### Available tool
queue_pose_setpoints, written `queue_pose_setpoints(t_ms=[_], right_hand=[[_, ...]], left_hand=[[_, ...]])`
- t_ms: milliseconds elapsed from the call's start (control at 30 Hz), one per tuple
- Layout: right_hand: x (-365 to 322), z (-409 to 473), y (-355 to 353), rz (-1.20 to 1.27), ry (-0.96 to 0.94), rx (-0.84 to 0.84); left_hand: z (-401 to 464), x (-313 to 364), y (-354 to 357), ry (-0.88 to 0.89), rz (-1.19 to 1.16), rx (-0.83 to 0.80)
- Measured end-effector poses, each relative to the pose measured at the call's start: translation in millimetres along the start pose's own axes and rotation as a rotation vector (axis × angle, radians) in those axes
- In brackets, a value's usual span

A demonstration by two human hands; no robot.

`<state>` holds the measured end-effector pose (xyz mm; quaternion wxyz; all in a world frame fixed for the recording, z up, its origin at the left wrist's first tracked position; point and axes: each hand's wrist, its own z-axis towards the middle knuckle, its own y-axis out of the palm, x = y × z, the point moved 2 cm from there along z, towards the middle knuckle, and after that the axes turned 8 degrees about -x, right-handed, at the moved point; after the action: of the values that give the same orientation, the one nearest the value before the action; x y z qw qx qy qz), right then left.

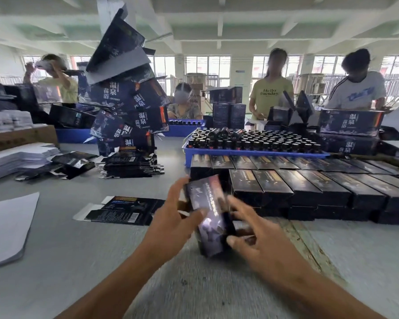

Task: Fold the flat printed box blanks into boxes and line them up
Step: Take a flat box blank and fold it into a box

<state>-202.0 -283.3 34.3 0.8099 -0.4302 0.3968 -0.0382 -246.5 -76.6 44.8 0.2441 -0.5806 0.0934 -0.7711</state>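
Both forearms enter from the bottom edge and meet over the grey bench (83,268). Left hand (171,223): fingers spread and lightly bent against the left face of a dark printed box (211,217), thumb lying toward its front. Right hand (256,236): fingers curled onto the box's right side and lower end, thumb tucked near the bottom corner. Motion blur across both hands and the box; exact finger contact not resolvable.

Box is held just above the bench, tilted, long axis running away from the camera. It looks already squared into a tube; whether the end flaps are tucked I cannot tell.

One flat blank (122,210) lies printed side up on the bench just left of the hands. More blanks in a stack (129,165) further back. Finished boxes (309,187) stand in tight rows to the right, touching one another, in front of a blue tray (251,154) of bottles.

Judgement: step in hand is closing or squaring up the current box. Next move probably calls for pressing the end flap home, then setting the box against the near end of the row, edges flush. Risk: a half-tucked flap springing open on release.
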Motion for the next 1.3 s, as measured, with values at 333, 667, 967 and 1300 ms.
queue_pose_setpoints(t_ms=[333,667,967,1300], right_hand=[[-2.9,5.9,26.0,-0.454,-0.055,-0.114],[5.1,38.4,26.8,-0.698,0.128,-0.172],[16.9,76.2,31.5,-0.705,0.332,-0.191],[6.5,21.2,28.5,-0.630,0.059,-0.356]], left_hand=[[9.3,-19.1,-4.7,-0.182,0.336,0.004],[13.3,-25.8,-4.2,-0.160,0.576,-0.026],[22.1,-46.4,-22.0,-0.183,0.651,0.030],[18.6,-68.2,-52.4,-0.596,0.984,-0.097]])
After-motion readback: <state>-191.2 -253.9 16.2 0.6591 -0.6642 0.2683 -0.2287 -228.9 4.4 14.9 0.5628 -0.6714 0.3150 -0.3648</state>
